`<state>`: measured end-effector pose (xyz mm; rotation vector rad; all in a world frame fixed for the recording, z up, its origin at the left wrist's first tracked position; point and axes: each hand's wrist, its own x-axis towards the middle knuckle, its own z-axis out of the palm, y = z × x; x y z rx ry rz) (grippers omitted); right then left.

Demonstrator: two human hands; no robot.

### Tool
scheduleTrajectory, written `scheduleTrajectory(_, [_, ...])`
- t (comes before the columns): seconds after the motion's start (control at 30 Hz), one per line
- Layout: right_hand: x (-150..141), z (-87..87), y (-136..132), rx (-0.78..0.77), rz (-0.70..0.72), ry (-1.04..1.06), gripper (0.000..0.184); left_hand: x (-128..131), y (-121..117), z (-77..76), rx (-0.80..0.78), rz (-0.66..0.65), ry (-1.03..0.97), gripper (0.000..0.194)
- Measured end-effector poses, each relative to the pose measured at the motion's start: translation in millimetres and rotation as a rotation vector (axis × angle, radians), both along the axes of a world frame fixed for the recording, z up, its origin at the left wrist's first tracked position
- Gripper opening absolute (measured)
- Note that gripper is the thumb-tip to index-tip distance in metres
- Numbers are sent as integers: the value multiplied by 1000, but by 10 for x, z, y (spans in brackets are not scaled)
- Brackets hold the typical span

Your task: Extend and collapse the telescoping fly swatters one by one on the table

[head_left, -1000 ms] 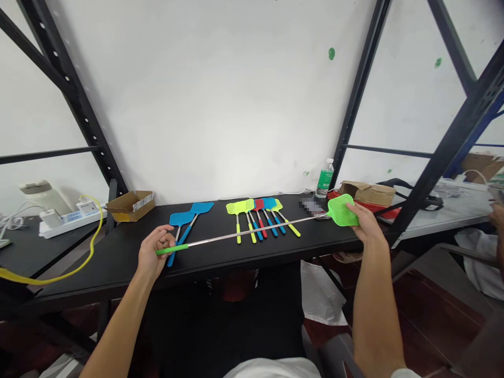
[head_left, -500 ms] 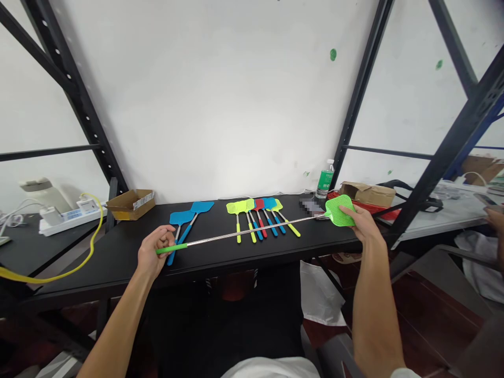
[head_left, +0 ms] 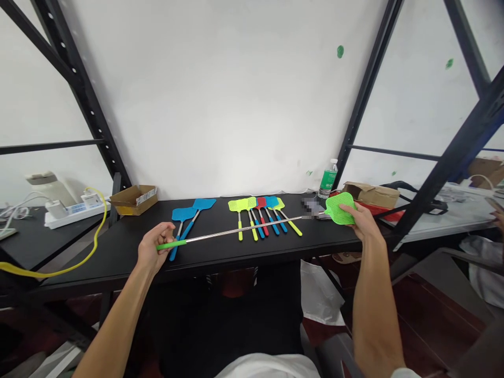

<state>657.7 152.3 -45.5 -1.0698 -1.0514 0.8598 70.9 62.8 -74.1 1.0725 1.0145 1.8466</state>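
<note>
A green fly swatter (head_left: 340,208) with a long, extended metal rod is held level above the front of the black table (head_left: 129,257). My left hand (head_left: 156,245) is closed around its green handle. At the other end, my right hand (head_left: 364,220) pinches the edge of its perforated head. Two blue fly swatters (head_left: 184,214) lie just beyond my left hand, one partly behind it. Under and beyond the rod, several yellow, blue and red fly swatters (head_left: 261,202) lie side by side with short rods, their handles pointing towards me.
An open cardboard box (head_left: 134,202) stands at the back left, near a white power strip (head_left: 74,212) and a yellow cable (head_left: 92,242). At the back right are a water bottle (head_left: 328,178) and a brown paper package (head_left: 372,195). Black metal posts (head_left: 364,79) flank the table.
The view has shifted slightly, so the table and its contents appear a little to the right. Both hands keep hold of the green fly swatter, with its rod about equally long.
</note>
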Motion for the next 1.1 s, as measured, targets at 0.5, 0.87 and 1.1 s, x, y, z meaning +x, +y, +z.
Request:
scheduleTrajectory(0.5, [-269, 5, 126, 9, -2, -92, 41, -1, -9, -2, -28, -21, -2, 19])
scheduleTrajectory(0.87, [-864, 58, 163, 64, 144, -129, 40, 18, -1, -5, -59, -37, 9, 20])
scheduleTrajectory(1.1, [-1122, 83, 132, 63, 266, -53, 38, 26, 19, -28, -36, -51, 34, 19])
